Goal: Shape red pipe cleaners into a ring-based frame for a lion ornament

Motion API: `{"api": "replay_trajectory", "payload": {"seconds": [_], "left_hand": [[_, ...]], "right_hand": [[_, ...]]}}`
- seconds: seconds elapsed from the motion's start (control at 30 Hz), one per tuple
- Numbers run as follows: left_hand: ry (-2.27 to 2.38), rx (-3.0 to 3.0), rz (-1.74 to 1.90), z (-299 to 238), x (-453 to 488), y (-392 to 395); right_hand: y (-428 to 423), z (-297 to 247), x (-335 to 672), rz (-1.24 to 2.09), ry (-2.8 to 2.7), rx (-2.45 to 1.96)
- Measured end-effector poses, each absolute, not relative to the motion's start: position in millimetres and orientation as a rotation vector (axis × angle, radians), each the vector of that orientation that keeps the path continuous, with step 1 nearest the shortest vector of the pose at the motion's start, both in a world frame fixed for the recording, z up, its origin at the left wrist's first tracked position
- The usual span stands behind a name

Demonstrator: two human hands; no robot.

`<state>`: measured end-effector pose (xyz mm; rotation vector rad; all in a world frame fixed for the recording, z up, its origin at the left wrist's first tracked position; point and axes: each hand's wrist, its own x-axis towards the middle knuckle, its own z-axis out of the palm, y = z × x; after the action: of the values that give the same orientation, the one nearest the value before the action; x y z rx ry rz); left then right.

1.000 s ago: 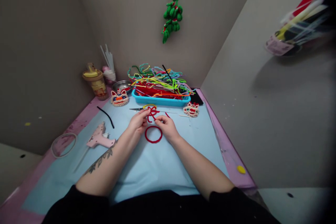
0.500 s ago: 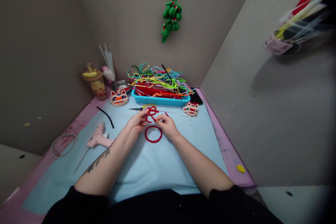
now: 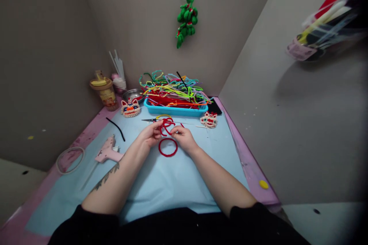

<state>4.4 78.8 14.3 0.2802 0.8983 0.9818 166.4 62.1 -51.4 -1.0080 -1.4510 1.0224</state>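
Note:
Over the middle of the light blue cloth, a bent red pipe cleaner (image 3: 168,122) with loops and loose ends hangs between my hands. The fingers of my left hand (image 3: 151,133) are closed on its left side. My right hand (image 3: 183,136) pinches it near a lower end at the right. Just below my fingers a red pipe cleaner ring (image 3: 168,147) lies flat on the cloth. Scissors (image 3: 150,120) with a yellow handle lie behind my left hand, their handle partly hidden by the red loops.
A blue tray (image 3: 178,111) heaped with colourful pipe cleaners stands at the back, between two lion-head pieces (image 3: 130,108) (image 3: 209,120). On the left are a pink glue gun (image 3: 108,151), a black pipe cleaner (image 3: 115,128), a metal bowl (image 3: 133,93) and a lidded cup (image 3: 107,93).
The red loops between my hands have shifted slightly, opening a little to the right. Both hands keep their hold, almost in the same place.

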Motion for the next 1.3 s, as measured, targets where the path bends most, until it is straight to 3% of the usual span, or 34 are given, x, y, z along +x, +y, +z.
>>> {"api": "replay_trajectory", "payload": {"seconds": [0.4,0.53,0.67,0.9,1.13,1.3], "left_hand": [[0.944,0.307,0.931,16,3,80],[0.958,0.506,1.062,12,0,81],[1.093,0.871,1.205,9,-1,79],[1.141,1.109,1.111,9,9,70],[1.136,1.221,1.134,11,5,70],[1.164,1.278,1.285,9,6,67]], "right_hand": [[62,-47,169,1.046,-1.447,-1.002],[66,-54,171,1.080,-1.358,-1.050],[62,-50,174,0.780,-1.275,-1.156],[52,-33,169,0.373,-1.619,-1.125],[61,-39,173,0.573,-1.382,-1.137],[59,-37,175,0.542,-1.376,-1.147]]}}
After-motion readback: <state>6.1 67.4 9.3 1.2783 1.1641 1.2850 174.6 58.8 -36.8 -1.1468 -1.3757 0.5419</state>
